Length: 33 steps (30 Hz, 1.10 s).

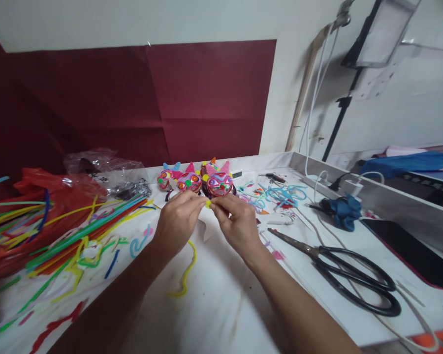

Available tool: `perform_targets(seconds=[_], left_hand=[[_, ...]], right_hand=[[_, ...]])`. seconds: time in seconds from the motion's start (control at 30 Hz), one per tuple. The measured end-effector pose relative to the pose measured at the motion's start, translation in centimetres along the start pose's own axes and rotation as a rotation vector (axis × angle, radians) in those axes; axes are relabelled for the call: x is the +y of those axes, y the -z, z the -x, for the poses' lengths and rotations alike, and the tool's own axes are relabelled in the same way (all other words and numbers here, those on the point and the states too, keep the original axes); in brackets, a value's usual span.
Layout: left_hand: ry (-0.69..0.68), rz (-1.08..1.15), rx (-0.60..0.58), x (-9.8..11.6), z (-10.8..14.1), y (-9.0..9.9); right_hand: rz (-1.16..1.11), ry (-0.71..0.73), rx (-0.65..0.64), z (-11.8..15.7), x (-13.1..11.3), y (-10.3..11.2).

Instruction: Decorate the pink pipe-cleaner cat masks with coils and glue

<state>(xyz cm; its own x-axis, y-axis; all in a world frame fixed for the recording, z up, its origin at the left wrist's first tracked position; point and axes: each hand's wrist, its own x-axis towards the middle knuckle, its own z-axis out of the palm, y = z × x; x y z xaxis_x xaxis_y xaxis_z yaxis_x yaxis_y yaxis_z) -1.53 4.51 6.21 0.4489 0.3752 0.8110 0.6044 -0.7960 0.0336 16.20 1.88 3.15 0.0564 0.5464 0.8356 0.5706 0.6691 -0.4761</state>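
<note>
My left hand [177,219] and my right hand [238,223] meet over the middle of the white table [206,319]. Both sets of fingertips pinch a small yellow coil of pipe cleaner between them. Its loose yellow tail [192,260] trails below my left hand and curls over the tabletop. Just beyond the hands stand several colourful animal-head figures [220,184] with round painted-looking faces and pointed ears. My fingers partly cover the lower edges of these figures.
Bundled pipe cleaners [92,231] and a red plastic bag [25,196] crowd the left. Black-handled scissors [339,265], a dark phone-like slab [413,250], a blue scrunchie [341,211] and white cables lie at right. Blue pipe-cleaner scraps [286,194] lie behind. A raised rim [391,206] edges the table.
</note>
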Motion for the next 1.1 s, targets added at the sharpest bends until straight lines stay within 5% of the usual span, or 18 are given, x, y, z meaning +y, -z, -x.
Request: perform_targets(seconds=[0.33,0.77,0.97,1.1], left_hand=[[0.086,0.075,0.127,1.1,-0.2,-0.1],[0.482,0.465,0.144,1.1,0.0,-1.7],[0.442,0.415,0.155,0.9,0.1,-1.8],[0.3,0.277,0.098,0.5,0.1,-1.1]], right_hand=[[-0.029,-0.029,0.099,0.1,-0.6,-0.2],[-0.272,-0.371,0.239,0.6,-1.6,-1.6],[-0.484,-0.562,0.259,0.5,-2.0,-2.3],[-0.526,-0.537,0.136,0.3,-1.6,-2.1]])
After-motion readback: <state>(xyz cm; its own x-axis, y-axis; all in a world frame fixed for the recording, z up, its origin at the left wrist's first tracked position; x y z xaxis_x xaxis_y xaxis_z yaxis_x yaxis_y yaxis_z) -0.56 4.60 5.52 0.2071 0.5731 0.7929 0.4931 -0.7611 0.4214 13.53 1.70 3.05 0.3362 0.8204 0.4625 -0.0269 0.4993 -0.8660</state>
